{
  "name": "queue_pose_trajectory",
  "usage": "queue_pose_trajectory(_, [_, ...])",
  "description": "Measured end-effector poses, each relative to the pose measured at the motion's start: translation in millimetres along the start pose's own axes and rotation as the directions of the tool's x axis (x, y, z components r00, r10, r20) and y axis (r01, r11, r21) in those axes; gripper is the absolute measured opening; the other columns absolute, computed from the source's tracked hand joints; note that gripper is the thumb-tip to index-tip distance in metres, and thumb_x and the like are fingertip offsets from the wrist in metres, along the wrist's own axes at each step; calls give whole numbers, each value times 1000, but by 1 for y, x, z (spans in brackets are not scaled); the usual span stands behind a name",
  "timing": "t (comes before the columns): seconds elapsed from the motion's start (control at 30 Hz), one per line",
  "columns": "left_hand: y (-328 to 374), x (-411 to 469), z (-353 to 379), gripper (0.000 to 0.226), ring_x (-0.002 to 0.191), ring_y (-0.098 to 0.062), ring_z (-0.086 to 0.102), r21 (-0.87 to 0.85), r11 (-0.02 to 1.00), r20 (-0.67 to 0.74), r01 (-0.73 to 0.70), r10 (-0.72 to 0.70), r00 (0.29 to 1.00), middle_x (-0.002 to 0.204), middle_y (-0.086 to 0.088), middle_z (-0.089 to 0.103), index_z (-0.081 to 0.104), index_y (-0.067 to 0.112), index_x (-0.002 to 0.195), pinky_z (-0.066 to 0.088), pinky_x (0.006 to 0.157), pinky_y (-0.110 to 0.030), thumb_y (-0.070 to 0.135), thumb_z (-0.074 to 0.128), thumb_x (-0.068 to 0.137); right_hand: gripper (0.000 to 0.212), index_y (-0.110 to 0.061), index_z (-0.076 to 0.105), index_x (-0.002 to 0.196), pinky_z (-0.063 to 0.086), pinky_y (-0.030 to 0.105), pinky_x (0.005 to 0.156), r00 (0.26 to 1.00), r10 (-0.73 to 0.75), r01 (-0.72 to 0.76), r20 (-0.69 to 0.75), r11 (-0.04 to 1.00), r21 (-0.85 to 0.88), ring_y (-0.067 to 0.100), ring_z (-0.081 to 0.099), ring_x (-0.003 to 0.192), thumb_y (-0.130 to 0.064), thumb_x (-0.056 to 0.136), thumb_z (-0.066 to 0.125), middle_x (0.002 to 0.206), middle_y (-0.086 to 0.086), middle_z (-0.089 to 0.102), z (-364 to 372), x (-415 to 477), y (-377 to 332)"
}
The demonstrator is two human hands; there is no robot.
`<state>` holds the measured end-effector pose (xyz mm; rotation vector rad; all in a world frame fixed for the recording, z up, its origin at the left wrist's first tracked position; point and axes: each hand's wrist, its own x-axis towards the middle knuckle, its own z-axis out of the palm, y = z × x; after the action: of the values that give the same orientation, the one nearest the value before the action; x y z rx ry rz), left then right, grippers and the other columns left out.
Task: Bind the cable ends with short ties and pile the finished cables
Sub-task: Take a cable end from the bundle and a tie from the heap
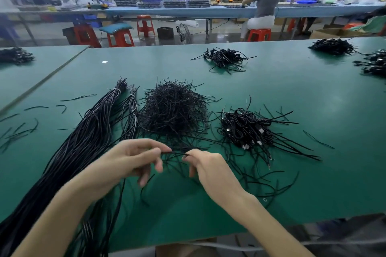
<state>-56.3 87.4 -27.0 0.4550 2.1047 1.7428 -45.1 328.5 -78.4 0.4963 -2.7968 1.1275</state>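
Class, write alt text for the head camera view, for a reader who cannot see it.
The left hand and right hand pinch one thin black strand between them above a green table. Beyond lie a mound of short ties, long bundled cables left, finished cables right.

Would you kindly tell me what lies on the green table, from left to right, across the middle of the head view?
Scattered loose ties → long bundle of black cables → heap of short ties → pile of finished cables → stray tie.
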Motion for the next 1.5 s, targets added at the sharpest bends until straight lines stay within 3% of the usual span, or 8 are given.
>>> queue_pose_trajectory(0.4, [-27, 24, 25, 36, 101, -20, 70, -569, 791, -352, -224, 11, 936, 106, -5, 71, 69, 18, 92, 58, 89, -27, 42, 44, 100, 37, -16, 51, 84, 47, 42, 72, 996, -5, -11, 88, 983, 181, 19, 50, 70, -44, 108, 42, 74, -4, 53, 30, -1, -19])
queue_pose_trajectory(0.53, [-26, 15, 27, 41, 53, -10, 41, -685, 703, -172, -192, 100, 980, 61, 7, 40, 52, 17, 79, 47, 57, -23, 48, 44, 106, 47, -22, 52, 79, 45, 26, 75, 999, -26, 18, 42, 983, 183, 6, 50, 77, -64, 98, 45, 77, -12, 54, 34, 0, -12])
queue_pose_trajectory(0.7, [-18, 0, 24, 37, 49, -11, 34, 1, 989, -46, -147, 147, 988, 59, 1, 43, 57, 22, 65, 31, 50, -19, 43, 59, 95, 51, -21, 53, 74, 36, 23, 78, 977, -132, 132, -167, 991, -9, 5, 34, 74, -69, 91, 46, 68, -22, 36, 36, 0, -8])
queue_pose_trajectory(0.8, [-24, -4, 29, 31, 54, -12, 50, 855, 514, 58, -63, 27, 998, 60, 8, 55, 52, 25, 74, 35, 53, -22, 39, 55, 102, 43, -21, 49, 73, 40, 32, 79, 950, -133, 143, -284, 990, 15, 9, 39, 71, -52, 102, 45, 70, -15, 44, 37, 1, -7])
queue_pose_trajectory(0.87, [-31, -9, 33, 28, 63, -11, 53, 945, 320, 24, -73, 153, 988, 64, 14, 53, 46, 30, 77, 35, 57, -22, 34, 58, 102, 41, -20, 46, 73, 42, 35, 79, 941, -136, 162, -311, 985, 59, 10, 41, 70, -45, 106, 45, 69, -12, 45, 38, -1, -7])
queue_pose_trajectory(0.97, [-36, -7, 32, 15, 82, -14, 64, 937, 348, -68, -45, 306, 950, 86, 13, 69, 62, 23, 85, 39, 72, -18, 17, 65, 99, 43, -18, 47, 74, 42, 35, 77, 940, -162, 196, -300, 977, 87, 9, 40, 69, -41, 109, 40, 69, -13, 44, 38, -4, -9])
queue_pose_trajectory(1.17, [-41, 10, 47, 35, 134, -4, 55, 162, 977, -287, -139, 182, 940, 138, 17, 64, 62, 23, 135, 41, 113, -22, 17, 53, 102, 43, -15, 46, 73, 38, 30, 72, 938, -162, 220, -307, 961, 168, 12, 41, 65, -35, 110, 37, 66, -10, 43, 36, -6, -10])
queue_pose_trajectory(1.5, [-27, 31, 69, 50, 122, -27, 66, -738, 652, -255, -172, -33, 966, 131, -14, 69, 58, 0, 134, 58, 92, -30, 34, 39, 103, 44, -11, 52, 79, 42, 36, 73, 949, -253, 276, -189, 955, 108, 15, 46, 70, -37, 110, 34, 74, 0, 56, 40, -9, -14])
